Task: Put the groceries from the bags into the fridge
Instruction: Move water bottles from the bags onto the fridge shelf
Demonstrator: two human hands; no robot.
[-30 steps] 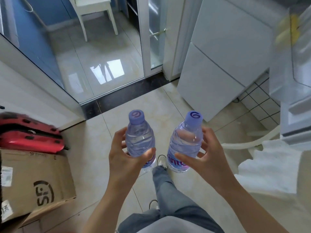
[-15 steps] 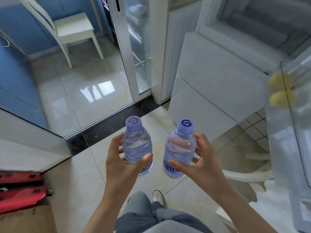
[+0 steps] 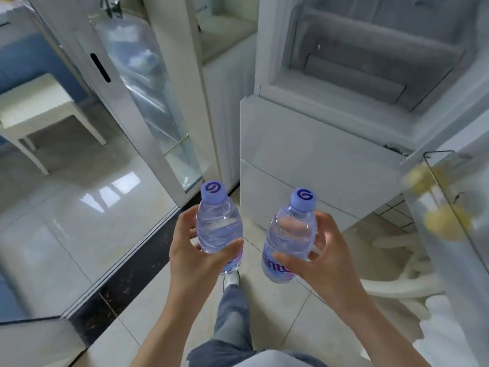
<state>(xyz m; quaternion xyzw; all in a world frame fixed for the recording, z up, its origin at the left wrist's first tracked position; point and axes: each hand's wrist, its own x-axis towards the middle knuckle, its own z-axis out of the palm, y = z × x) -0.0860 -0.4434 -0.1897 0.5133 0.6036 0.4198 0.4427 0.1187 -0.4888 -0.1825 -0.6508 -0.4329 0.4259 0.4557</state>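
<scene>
I hold two small clear water bottles with purple caps, both upright at chest height. My left hand point(image 3: 197, 256) grips the left water bottle point(image 3: 218, 223) round its lower body. My right hand point(image 3: 321, 256) grips the right water bottle point(image 3: 291, 234) the same way. Straight ahead stands the white fridge point(image 3: 317, 154), its upper compartment open and showing frosted grey drawers point(image 3: 370, 62). The open fridge door point(image 3: 449, 207) is at the right edge, with blurred yellow items point(image 3: 444, 223) in its clear shelf.
A glass sliding door with a white frame point(image 3: 148, 107) stands to the left of the fridge. Beyond it is a white chair point(image 3: 39, 107) on glossy tiles. A white plastic chair point(image 3: 402, 276) and a white bag point(image 3: 455, 327) sit low at the right. My leg and shoe point(image 3: 231, 279) are below.
My view has lifted and turned toward the fridge; its open upper compartment has come into sight. The red case and cardboard box have left the frame. Both hands still hold their bottles.
</scene>
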